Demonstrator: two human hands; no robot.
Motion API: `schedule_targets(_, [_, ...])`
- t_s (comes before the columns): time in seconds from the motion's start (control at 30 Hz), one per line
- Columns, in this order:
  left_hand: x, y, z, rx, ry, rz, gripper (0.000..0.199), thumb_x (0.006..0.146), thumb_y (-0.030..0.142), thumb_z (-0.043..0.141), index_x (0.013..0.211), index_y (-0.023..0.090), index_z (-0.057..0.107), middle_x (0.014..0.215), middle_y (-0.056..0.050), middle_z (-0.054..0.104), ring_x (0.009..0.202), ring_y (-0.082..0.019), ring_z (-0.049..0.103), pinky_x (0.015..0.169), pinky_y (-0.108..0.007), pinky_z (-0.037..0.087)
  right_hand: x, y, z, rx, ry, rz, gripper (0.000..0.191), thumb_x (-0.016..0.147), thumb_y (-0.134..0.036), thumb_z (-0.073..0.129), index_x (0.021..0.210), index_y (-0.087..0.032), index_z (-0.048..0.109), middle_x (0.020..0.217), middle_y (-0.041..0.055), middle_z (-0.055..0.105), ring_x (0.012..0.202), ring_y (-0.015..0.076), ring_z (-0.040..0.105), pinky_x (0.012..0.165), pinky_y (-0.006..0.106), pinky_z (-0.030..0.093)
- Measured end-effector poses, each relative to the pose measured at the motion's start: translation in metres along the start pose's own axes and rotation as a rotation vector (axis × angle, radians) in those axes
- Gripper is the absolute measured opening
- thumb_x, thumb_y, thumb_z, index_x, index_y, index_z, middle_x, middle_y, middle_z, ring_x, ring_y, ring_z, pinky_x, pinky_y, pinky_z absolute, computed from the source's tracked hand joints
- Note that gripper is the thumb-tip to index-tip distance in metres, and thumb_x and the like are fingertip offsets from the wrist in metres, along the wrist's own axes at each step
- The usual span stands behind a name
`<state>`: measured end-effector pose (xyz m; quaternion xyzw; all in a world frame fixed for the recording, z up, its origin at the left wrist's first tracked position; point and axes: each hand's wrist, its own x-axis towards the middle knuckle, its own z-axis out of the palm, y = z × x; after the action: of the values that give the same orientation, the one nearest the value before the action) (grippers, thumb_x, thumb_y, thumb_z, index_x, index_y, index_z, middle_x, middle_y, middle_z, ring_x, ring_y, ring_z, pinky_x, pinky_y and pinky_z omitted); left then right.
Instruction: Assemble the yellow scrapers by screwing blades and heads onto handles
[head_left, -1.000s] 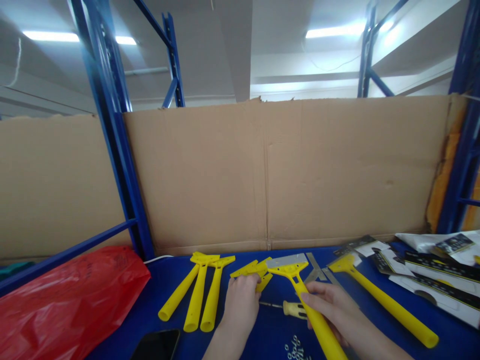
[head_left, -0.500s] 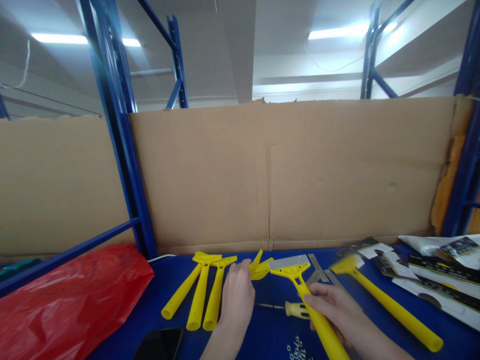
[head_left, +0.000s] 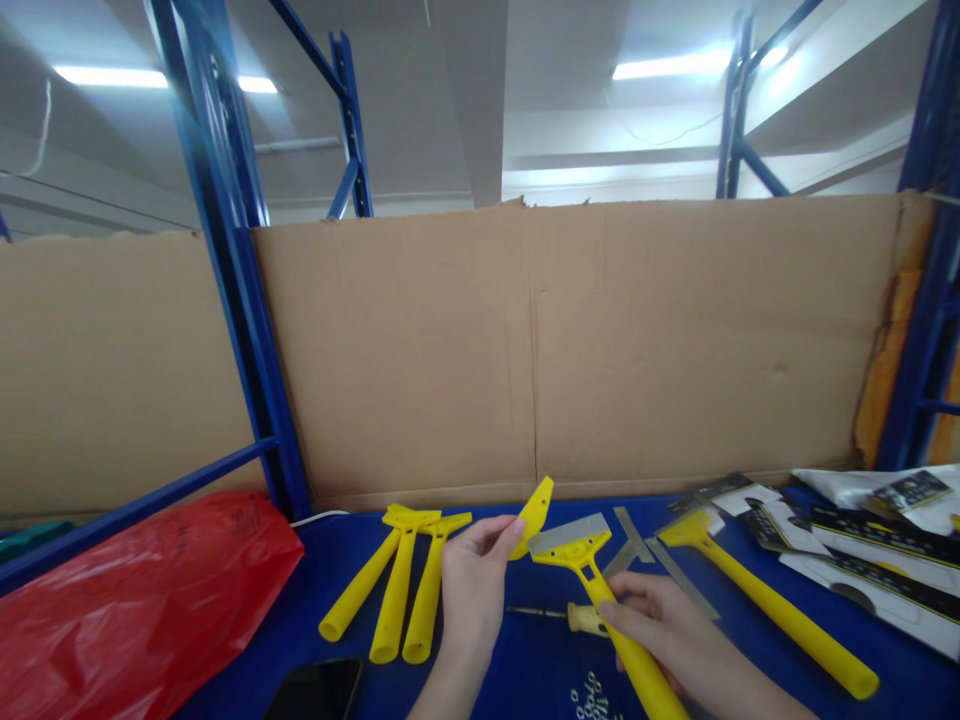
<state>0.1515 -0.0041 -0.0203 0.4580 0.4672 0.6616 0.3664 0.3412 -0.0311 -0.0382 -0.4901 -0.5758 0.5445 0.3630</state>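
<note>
My left hand (head_left: 477, 580) pinches a small yellow scraper cover plate (head_left: 535, 517) with holes in it, held up at a tilt. Just right of it, my right hand (head_left: 660, 625) is wrapped around the handle of a yellow scraper (head_left: 589, 565). A grey metal blade (head_left: 574, 533) lies across that scraper's head, close to the plate but seemingly apart from it. Under the scraper rests a screwdriver (head_left: 585, 618) with a pale yellow handle, partly hidden. Small metal screws or nuts (head_left: 592, 695) are scattered near the front edge, too small to tell which.
Several yellow scraper handles (head_left: 397, 590) lie left of my hands, with a dark phone (head_left: 319, 690) in front. A red plastic bag (head_left: 165, 590) is far left. Loose blades (head_left: 682, 577), another scraper (head_left: 780, 605) and printed packages (head_left: 877, 580) lie right. Cardboard (head_left: 420, 350) stands behind.
My left hand has lifted the yellow cover plate off the table and brought it upright near the blade. My right hand still holds the scraper, now slightly further left.
</note>
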Motion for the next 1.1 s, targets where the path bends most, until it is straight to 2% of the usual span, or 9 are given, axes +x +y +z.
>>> schedule_targets(0.2, [-0.01,0.0,0.009,0.046,-0.096,0.042,0.023,0.064,0.039,0.072,0.068,0.017,0.075,0.082,-0.006,0.07,0.079,-0.021,0.064,0.073,-0.03,0.052,-0.002,-0.004,0.003,-0.024,-0.005,-0.004,0.039,0.064,-0.054,0.068,0.077,-0.018,0.06,0.052,-0.0045,0.053,0.047,0.0102,0.052,0.041,0.019,0.029])
schedule_targets(0.4, [-0.011,-0.007,0.013,0.147,-0.123,0.108,0.02,0.066,0.038,0.069,0.065,0.018,0.073,0.091,-0.008,0.065,0.089,-0.023,0.061,0.078,-0.034,0.048,-0.004,-0.003,0.006,-0.01,-0.014,-0.012,0.035,0.065,-0.051,0.069,0.074,-0.019,0.055,0.053,-0.0056,0.052,0.046,0.0093,0.05,0.044,0.019,0.033])
schedule_targets(0.57, [-0.011,-0.009,0.013,0.232,-0.136,0.148,0.022,0.07,0.039,0.065,0.065,0.018,0.072,0.084,-0.008,0.065,0.087,-0.023,0.061,0.078,-0.035,0.047,-0.003,0.0,0.005,-0.001,-0.037,-0.04,0.033,0.067,-0.05,0.068,0.075,-0.019,0.058,0.053,-0.0053,0.051,0.047,0.0102,0.049,0.046,0.021,0.033])
schedule_targets(0.77, [-0.013,-0.012,0.012,0.394,-0.106,0.263,0.009,0.071,0.028,0.065,0.069,0.023,0.072,0.087,-0.005,0.065,0.09,-0.023,0.06,0.084,-0.04,0.046,-0.005,-0.003,0.005,-0.042,-0.048,-0.018,0.034,0.066,-0.049,0.07,0.07,-0.019,0.057,0.053,-0.0047,0.052,0.047,0.009,0.045,0.043,0.02,0.025])
schedule_targets(1.1, [-0.011,-0.012,0.007,0.492,-0.132,0.32,0.007,0.072,0.027,0.069,0.077,0.026,0.074,0.094,-0.005,0.064,0.096,-0.024,0.059,0.09,-0.042,0.045,-0.002,0.001,0.003,-0.032,-0.067,-0.074,0.032,0.071,-0.047,0.069,0.069,-0.018,0.054,0.056,-0.0047,0.051,0.05,0.0089,0.045,0.046,0.02,0.028])
